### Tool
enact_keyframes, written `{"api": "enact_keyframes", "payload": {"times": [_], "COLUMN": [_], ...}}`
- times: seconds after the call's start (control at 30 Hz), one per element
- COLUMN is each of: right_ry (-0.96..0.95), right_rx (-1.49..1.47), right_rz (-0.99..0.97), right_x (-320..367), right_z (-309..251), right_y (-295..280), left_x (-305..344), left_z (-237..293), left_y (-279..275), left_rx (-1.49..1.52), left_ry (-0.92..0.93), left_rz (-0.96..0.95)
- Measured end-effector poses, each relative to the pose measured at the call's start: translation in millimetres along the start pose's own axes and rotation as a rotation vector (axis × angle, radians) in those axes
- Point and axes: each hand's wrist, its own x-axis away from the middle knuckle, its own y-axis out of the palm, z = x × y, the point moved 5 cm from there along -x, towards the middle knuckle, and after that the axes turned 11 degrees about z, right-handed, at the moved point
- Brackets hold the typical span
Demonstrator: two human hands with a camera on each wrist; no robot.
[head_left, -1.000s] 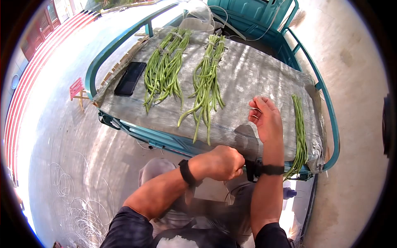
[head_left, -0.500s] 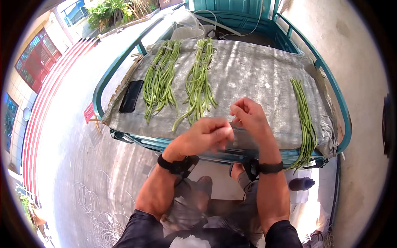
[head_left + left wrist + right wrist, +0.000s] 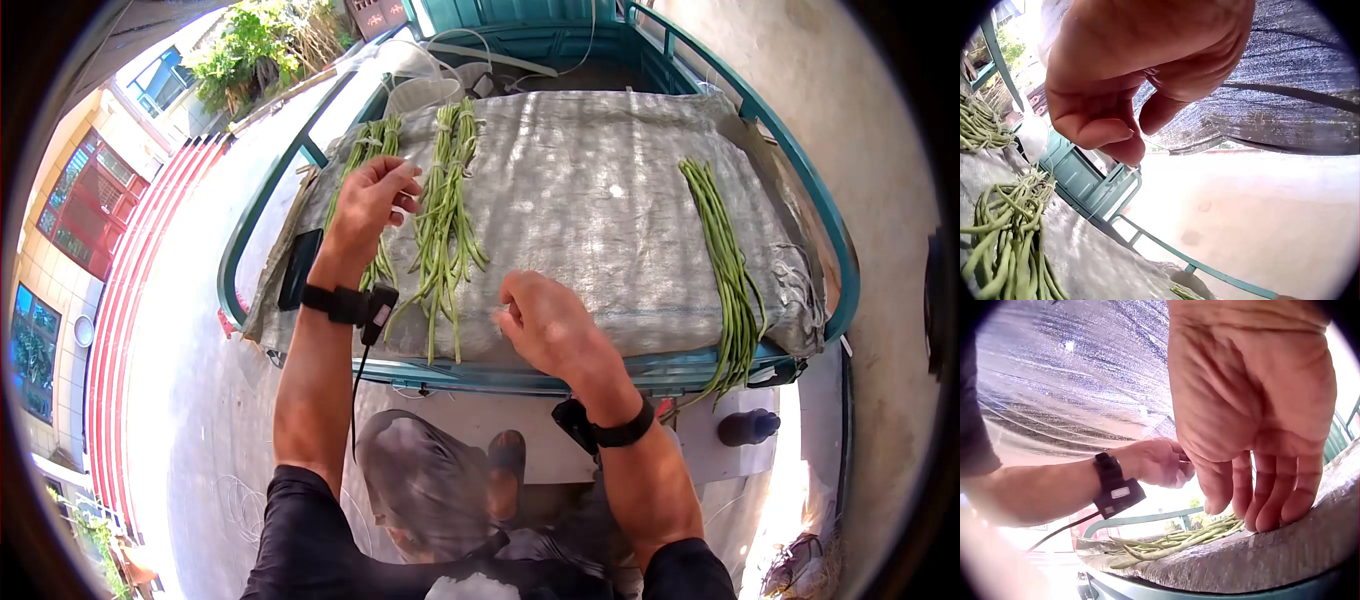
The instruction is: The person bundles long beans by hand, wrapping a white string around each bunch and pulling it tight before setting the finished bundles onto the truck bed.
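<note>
My left hand point(image 3: 372, 205) is raised over the left side of the grey woven sheet point(image 3: 570, 200), in front of a tied bunch of long green beans point(image 3: 378, 140) that it partly hides. Its fingers are loosely curled, and the left wrist view shows a gap between thumb and fingers with nothing visible in it. To its right lies another tied bunch of long beans point(image 3: 440, 225). My right hand point(image 3: 550, 325) hangs low at the sheet's front edge, fingers relaxed and pointing down, holding nothing visible. Loose long beans point(image 3: 722, 270) lie on the far right, their ends hanging over the edge.
Teal cart rails point(image 3: 790, 165) border the sheet on both sides. A dark phone point(image 3: 298, 268) lies at the left edge, partly behind my forearm. White buckets point(image 3: 425, 92) stand in the cart bed at the back. A dark bottle point(image 3: 748, 427) is below the front right edge.
Both hands came together near the front middle, then parted. My left hand has moved up and left over the bean bunches; my right hand has lowered toward the front edge. The head view has shifted.
</note>
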Motion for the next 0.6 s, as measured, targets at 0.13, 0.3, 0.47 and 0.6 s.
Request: {"api": "enact_keyframes", "payload": {"times": [0.13,0.3,0.47,0.6], "right_ry": [0.037,0.157,0.157,0.169], "right_rx": [0.156,0.269,0.285,0.307], "right_rz": [-0.035,-0.221,-0.275,-0.322], "right_x": [1,-4,-4,-6], "right_z": [-3,-6,-5,-8], "right_y": [5,11,14,15], "left_x": [-71,-142,-157,-197], "left_z": [-19,-55,-74,-112], "left_y": [1,6,36,61], "left_rx": [-0.239,-0.578,-0.637,-1.578], "left_ry": [-0.078,-0.012,-0.053,1.239], "left_rz": [0.021,0.077,-0.002,-0.496]}}
